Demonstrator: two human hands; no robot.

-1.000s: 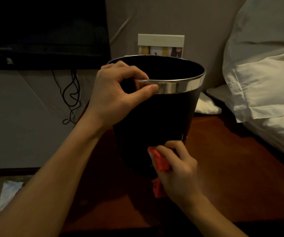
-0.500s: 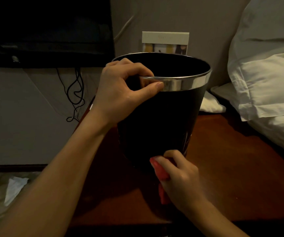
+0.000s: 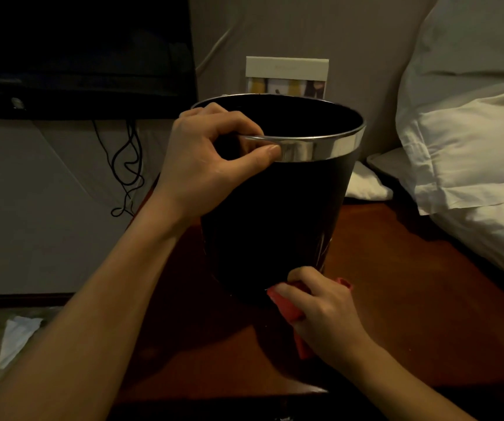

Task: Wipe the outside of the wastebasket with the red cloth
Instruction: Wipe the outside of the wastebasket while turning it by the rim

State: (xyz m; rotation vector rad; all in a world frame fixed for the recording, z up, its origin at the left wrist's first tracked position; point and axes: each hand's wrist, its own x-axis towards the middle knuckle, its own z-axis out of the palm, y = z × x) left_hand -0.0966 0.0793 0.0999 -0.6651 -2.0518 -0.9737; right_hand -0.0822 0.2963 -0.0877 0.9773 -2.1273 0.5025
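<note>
The black wastebasket [image 3: 275, 214] stands on the wooden bench [image 3: 396, 284], its near-left silver rim pinched by the left hand [image 3: 205, 165]. The right hand [image 3: 323, 317] grips the red cloth [image 3: 287, 308], pressing it against the basket's near lower wall.

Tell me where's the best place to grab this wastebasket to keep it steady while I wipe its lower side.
Probably the silver rim band, from above. The wastebasket is open-topped, so fingers hook inside and the thumb presses outside, as the left hand does now. That leaves the wall free for the right hand with the red cloth.
</note>
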